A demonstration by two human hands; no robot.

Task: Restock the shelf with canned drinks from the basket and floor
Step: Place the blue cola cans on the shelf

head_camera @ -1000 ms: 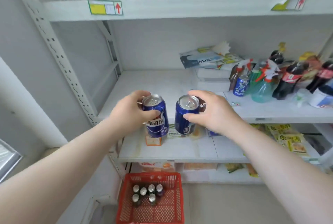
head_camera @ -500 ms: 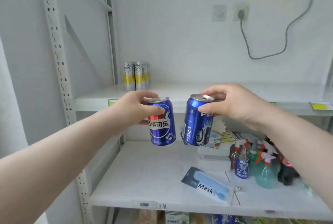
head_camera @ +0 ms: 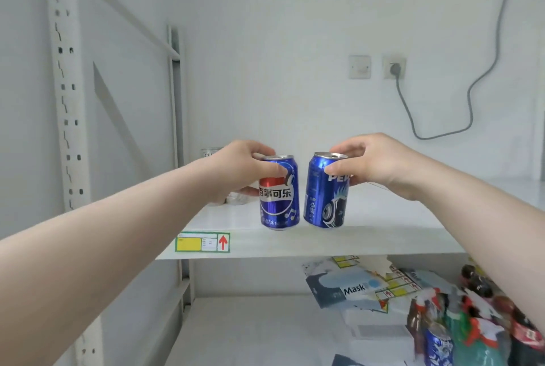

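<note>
My left hand grips a blue Pepsi can with red, white and Chinese lettering by its upper part. A second blue Pepsi can hangs from my right hand, tilted slightly. Both cans are side by side over the front part of the white upper shelf, their bases close to its surface. Whether they touch the shelf I cannot tell. Behind my left hand stand other cans, mostly hidden. The basket is out of view.
A perforated white upright rises at left. A yellow price label is on the shelf edge. The lower shelf holds mask packs, bottles and a blue can. A grey cable hangs from a wall socket.
Both hands have carried the cans up from the lower shelf level to the upper shelf and forward over it. My view has tilted upward; the red basket has left the view.
</note>
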